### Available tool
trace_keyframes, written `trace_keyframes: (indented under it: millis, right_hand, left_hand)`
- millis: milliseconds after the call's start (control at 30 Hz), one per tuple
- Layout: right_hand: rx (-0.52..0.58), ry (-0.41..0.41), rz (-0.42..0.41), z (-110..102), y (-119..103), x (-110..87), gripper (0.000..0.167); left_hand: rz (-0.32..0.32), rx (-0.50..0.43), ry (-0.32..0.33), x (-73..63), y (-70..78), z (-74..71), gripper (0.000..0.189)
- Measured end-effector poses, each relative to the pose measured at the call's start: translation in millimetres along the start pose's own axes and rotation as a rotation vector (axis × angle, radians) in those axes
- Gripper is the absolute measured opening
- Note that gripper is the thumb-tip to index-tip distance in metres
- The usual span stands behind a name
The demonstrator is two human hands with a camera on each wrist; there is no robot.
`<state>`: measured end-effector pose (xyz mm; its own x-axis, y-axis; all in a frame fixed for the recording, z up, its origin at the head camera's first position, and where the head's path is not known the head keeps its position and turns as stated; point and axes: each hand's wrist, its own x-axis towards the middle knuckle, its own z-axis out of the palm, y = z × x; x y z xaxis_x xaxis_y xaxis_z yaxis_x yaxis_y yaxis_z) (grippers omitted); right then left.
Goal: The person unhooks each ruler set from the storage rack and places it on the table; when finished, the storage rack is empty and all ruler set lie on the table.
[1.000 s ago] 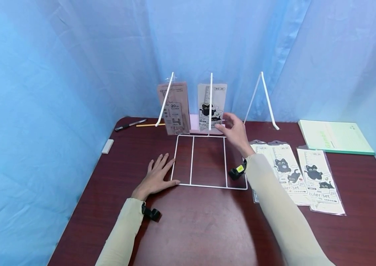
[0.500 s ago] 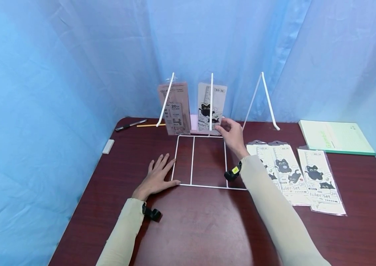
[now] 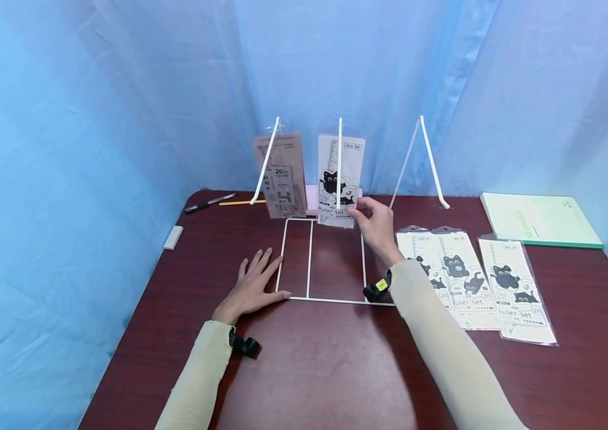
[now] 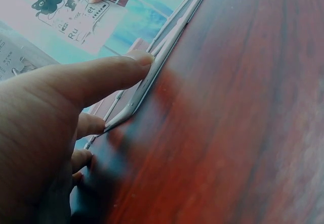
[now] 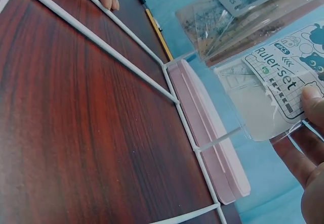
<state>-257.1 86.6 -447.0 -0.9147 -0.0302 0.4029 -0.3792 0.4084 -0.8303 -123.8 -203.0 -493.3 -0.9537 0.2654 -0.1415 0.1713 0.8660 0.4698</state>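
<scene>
A white wire rack [image 3: 310,257] stands on the table with three sloping hooks. On its middle hook hangs a clear-wrapped ruler set [image 3: 353,164] printed with a black cat. My right hand [image 3: 376,227] pinches the pack's lower right edge, thumb [image 5: 311,100] in front and fingers behind. My left hand [image 3: 252,283] lies with spread fingers at the rack's left side, and its thumb [image 4: 139,59] touches the front corner of the wire base. A pinkish ruler set [image 3: 286,158] hangs on the left hook.
Several flat cat ruler sets [image 3: 462,275] lie right of the rack, with a green-edged notebook [image 3: 543,221] behind them. A pink case [image 5: 202,128] lies behind the base. Pen [image 3: 209,202], yellow pencil [image 3: 236,203] and white eraser [image 3: 173,237] are at left. Blue curtains surround the table.
My right hand has moved from beside the hanging cat ruler set to pinching its edge. The pack's lower end has come slightly toward me. My left hand stays put.
</scene>
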Motion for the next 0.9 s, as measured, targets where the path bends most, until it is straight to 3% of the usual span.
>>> trace_keyframes:
  millis: [900]
  right_hand:
    - [0.020,-0.011,-0.013,-7,-16,-25.1,0.014]
  left_hand:
    - [0.012,-0.010,0.001,-0.3,-0.9,-0.9,0.092]
